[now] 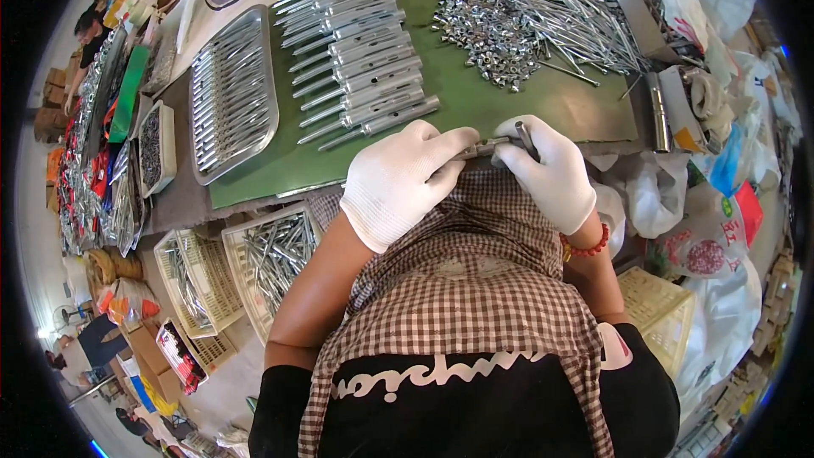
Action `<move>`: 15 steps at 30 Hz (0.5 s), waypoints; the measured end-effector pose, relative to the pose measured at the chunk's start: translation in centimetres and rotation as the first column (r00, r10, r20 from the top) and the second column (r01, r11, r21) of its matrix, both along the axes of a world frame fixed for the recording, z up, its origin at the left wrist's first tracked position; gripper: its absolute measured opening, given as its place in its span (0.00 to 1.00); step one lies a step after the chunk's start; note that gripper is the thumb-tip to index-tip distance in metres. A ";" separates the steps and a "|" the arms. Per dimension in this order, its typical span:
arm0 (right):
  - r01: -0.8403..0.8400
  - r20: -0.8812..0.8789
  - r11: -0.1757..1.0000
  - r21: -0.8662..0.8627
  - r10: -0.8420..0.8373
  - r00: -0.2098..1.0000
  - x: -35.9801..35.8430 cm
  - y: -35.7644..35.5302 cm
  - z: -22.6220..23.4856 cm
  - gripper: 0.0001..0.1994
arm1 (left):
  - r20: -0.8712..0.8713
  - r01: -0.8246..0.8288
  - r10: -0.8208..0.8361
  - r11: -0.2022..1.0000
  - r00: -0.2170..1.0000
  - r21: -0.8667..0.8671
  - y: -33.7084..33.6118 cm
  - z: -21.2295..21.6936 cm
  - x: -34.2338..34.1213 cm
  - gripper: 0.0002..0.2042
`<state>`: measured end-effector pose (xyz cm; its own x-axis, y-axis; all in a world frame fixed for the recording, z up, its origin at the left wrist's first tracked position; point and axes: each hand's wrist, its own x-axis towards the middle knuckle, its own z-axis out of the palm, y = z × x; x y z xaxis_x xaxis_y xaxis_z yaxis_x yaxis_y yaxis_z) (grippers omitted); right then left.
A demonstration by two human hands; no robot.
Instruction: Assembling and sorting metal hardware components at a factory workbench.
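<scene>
Both my hands wear white gloves and meet in front of my apron at the table's near edge. My left hand point(397, 176) pinches a short silver metal tube point(480, 150) between thumb and fingers. At the tube's other end, my right hand point(555, 171) is closed, with a dark grey metal rod point(527, 141) sticking up between its thumb and forefinger. Whether the rod touches the tube is hidden by the fingers. Just beyond my left hand, silver tubes with pointed rods point(373, 76) lie in an overlapping row on the green mat point(593, 110).
A steel tray point(273, 119) of similar parts stands left of the row. Small metal nuts point(479, 30) and long bolts point(585, 30) are heaped farther back. A metal cylinder point(658, 114) lies at the right edge. Plastic crates point(242, 263) with metal parts stand below left.
</scene>
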<state>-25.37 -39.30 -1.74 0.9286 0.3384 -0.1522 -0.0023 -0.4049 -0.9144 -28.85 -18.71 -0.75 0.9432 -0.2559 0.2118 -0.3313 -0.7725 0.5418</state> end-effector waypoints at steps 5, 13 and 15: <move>-0.014 0.089 0.999 -0.032 0.017 0.996 -0.1 -0.1 -0.2 0.10 | 0.004 -0.016 0.015 0.998 1.000 0.054 -0.4 -0.1 -0.2 0.14; 0.181 0.500 0.965 -0.191 -0.063 0.864 1.8 -1.0 -1.4 0.08 | -0.023 0.007 -0.003 0.981 1.000 0.193 -1.2 -0.3 0.8 0.12; 0.288 0.570 0.930 -0.227 -0.112 0.814 3.1 -0.8 -1.5 0.08 | -0.019 -0.008 0.014 0.962 1.000 0.273 -1.4 0.0 0.5 0.11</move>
<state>-22.24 -40.05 -3.20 0.9298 0.1575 0.3327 0.3436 -0.6956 -0.6309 -28.32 -20.07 -0.73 0.9498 -0.2906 0.1158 -0.3126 -0.8954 0.3170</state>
